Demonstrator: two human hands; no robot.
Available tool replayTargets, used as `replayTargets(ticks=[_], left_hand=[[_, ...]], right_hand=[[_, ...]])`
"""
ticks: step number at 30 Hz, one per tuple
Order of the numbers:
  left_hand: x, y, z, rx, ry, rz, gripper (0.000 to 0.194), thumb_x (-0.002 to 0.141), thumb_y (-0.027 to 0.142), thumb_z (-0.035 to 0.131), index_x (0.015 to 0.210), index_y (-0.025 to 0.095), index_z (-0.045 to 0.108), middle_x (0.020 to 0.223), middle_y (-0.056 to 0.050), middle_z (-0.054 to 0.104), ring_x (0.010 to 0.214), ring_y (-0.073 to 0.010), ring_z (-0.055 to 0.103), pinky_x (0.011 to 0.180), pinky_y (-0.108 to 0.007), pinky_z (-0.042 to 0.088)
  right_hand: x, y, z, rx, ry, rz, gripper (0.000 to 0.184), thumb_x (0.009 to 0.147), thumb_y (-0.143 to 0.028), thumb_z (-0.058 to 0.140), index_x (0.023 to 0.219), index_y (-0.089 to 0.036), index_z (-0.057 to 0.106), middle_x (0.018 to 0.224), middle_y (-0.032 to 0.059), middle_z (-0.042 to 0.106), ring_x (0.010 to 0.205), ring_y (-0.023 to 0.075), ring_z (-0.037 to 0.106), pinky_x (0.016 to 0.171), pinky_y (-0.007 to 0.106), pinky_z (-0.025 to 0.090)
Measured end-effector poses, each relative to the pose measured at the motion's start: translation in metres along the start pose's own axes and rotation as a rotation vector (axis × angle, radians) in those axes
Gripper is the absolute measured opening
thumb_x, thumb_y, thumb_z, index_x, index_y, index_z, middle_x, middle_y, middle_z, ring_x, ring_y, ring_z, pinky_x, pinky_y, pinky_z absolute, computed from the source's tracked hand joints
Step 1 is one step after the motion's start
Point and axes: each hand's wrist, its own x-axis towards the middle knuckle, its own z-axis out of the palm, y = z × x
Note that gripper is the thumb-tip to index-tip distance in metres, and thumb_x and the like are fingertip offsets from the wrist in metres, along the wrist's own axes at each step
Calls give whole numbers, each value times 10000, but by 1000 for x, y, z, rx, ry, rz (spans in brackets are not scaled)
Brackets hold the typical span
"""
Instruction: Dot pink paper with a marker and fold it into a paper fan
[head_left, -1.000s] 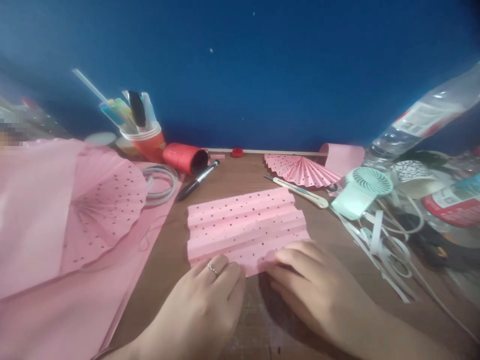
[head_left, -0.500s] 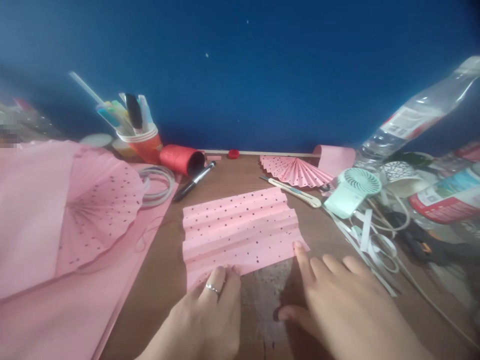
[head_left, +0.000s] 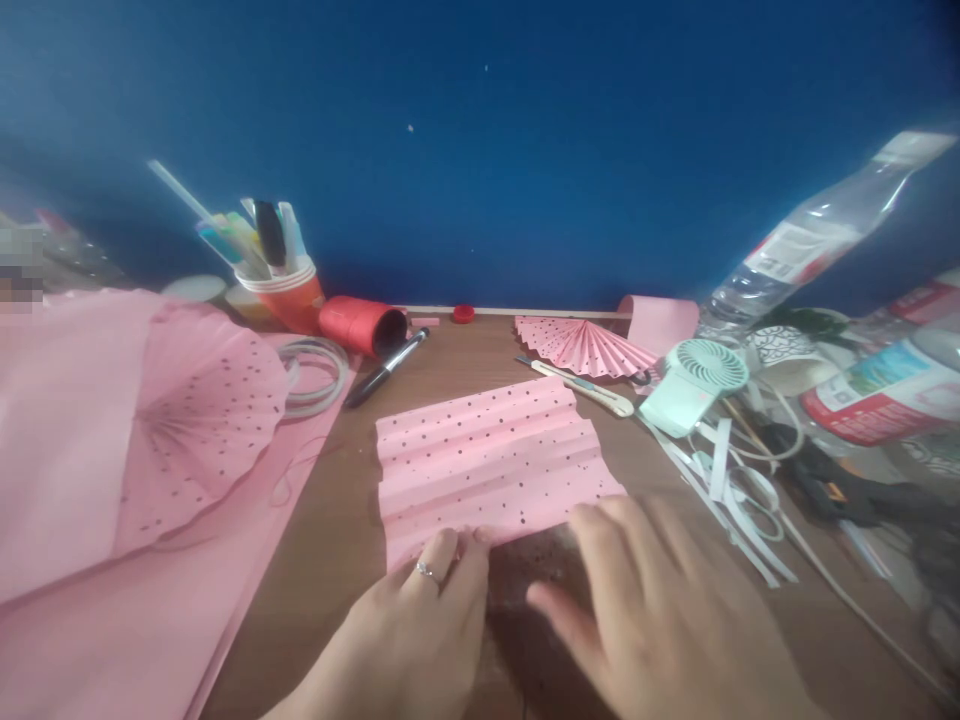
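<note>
A sheet of pink paper with black dots, creased in wavy pleats, lies on the brown tabletop in front of me. At its near left edge my left hand, with a ring on one finger, has its fingers pressed together on the paper. The thumb's grip there is mostly hidden. My right hand is over the near right corner, thumb spread away from the fingers and fingertips at the paper's edge; I cannot tell how firmly they touch. Beyond the sheet lie a folded dotted paper fan and a utility knife.
At left, a larger pink fan rests on pink sheets. Behind are a cup of pens, a red tube and a black pen. Right stand a mint handheld fan, paper strips and plastic bottles.
My right hand has shifted slightly left and changed from a pointing index finger to several fingers at the corner. My left hand stays on the near edge. The view has shifted slightly.
</note>
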Motion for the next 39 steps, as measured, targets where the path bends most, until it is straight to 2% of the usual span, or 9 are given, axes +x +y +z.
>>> replayTargets(ticks=[3,5,11,17,22,26,30,34,39], left_hand=[[-1,3,0,-62,4,-65,328,711,187,436,991,133,598,977,-122,563,922,-243,491,710,-312,459],[-6,4,0,-89,3,-154,340,707,154,430,1013,126,577,893,-111,565,829,-214,517,650,-282,463],[-23,8,-4,38,12,-387,419,675,41,384,1051,111,557,790,-91,558,654,-167,530,534,-243,454],[-20,12,-8,184,-49,-328,395,642,17,415,968,117,615,826,-117,572,697,-198,543,558,-280,474],[-15,10,-7,291,-105,-252,309,623,21,436,834,97,648,764,-121,573,628,-197,536,463,-273,453],[-8,0,-6,183,-101,-263,168,681,55,470,686,143,613,627,-53,510,544,-170,509,395,-244,408],[-3,-8,-8,95,-59,-262,115,749,134,469,707,154,575,668,-48,496,664,-199,526,477,-276,445],[2,-13,-10,21,-46,-184,145,748,103,444,831,167,543,829,-58,505,797,-214,508,610,-332,469],[6,-16,-13,-68,-45,-133,212,678,10,420,788,172,500,784,-31,488,702,-183,489,565,-313,453]], right_hand=[[0,-7,15,268,-120,-297,673,756,-555,417,1267,-119,373,1248,131,463,1135,298,394,860,406,387],[-1,-8,27,360,-234,-346,823,721,-607,417,1333,-85,244,1348,137,329,1232,293,266,958,426,313],[-5,-9,33,399,-338,-273,906,683,-594,483,1360,-90,155,1396,135,209,1260,286,219,983,428,298],[-19,2,35,156,-127,42,1055,552,-771,431,1267,1,359,1259,245,405,1185,402,306,931,544,300],[-11,21,27,-50,-28,120,863,630,-757,357,1007,-16,587,1003,273,581,1044,421,454,909,580,275],[3,21,12,-77,-3,81,563,779,-536,416,988,-44,594,979,231,603,991,368,507,880,544,315],[10,18,13,56,20,-14,314,827,-307,443,1069,-137,549,1036,120,593,976,265,518,819,431,401],[12,20,24,289,-115,-121,230,825,-225,461,1036,-199,548,1016,48,577,947,190,507,799,355,419],[12,18,23,441,-90,-183,170,842,-166,428,879,-186,593,937,31,574,915,168,486,805,341,392]])
